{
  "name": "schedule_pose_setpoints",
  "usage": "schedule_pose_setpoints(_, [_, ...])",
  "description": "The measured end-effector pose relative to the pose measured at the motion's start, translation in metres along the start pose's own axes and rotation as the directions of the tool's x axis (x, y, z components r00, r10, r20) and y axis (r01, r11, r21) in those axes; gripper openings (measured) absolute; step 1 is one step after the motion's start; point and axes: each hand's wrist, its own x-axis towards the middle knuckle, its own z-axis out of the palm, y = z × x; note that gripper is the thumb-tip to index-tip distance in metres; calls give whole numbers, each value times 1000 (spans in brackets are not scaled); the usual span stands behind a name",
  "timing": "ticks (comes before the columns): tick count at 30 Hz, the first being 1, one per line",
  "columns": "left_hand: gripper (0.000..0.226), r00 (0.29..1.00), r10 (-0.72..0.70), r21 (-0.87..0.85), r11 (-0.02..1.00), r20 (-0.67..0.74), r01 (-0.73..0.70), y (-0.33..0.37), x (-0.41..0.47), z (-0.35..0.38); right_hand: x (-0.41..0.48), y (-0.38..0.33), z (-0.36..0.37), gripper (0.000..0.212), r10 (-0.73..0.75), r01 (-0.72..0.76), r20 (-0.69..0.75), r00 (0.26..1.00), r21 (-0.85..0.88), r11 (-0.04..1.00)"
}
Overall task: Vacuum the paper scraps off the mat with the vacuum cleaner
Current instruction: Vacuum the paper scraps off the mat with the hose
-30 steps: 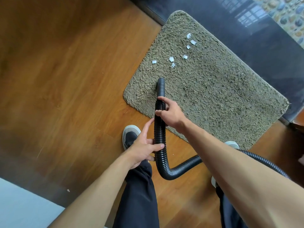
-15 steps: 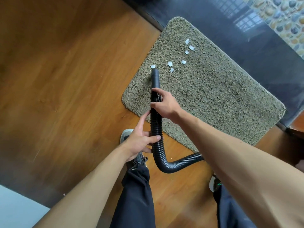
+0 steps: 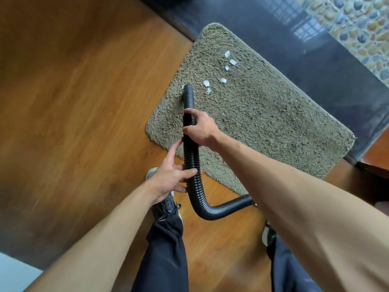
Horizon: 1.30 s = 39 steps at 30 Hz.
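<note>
A shaggy olive mat [image 3: 263, 114] lies on the wooden floor. Several white paper scraps [image 3: 223, 80] are scattered over its upper left part. A black ribbed vacuum hose [image 3: 190, 157] runs up from the floor onto the mat. Its smooth nozzle [image 3: 188, 95] rests on the mat, its tip over the leftmost scrap, of which only an edge shows. My right hand [image 3: 202, 127] grips the hose just behind the nozzle. My left hand [image 3: 170, 175] holds the hose lower down, thumb over the ribs.
Brown wooden floor [image 3: 84, 102] spreads to the left. A dark threshold strip [image 3: 305, 49] borders the mat's far side, with pebble paving beyond. My two shoes and dark trouser legs [image 3: 166, 239] stand at the mat's near edge. The hose bends right under my right arm.
The nozzle has slid forward across the mat from its near part up to the leftmost scrap, now almost covered by the tip. Both hands moved forward with the hose.
</note>
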Motion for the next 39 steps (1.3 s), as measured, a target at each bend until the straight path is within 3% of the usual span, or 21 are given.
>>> schedule_pose_setpoints(11, [93, 1000, 1, 13, 1000, -31, 0, -3, -1, 3, 2, 4, 3, 66, -12, 12, 27, 1000, 20, 1000])
schedule_pose_setpoints(26, [95, 999, 10, 180, 984, 46, -18, 5, 15, 36, -14, 52, -30, 67, 134, -128, 10, 991, 372, 919])
schedule_pose_setpoints(39, [94, 999, 39, 150, 988, -7, -37, 11, 17, 24, 5, 31, -28, 69, 70, -81, 49, 996, 300, 950])
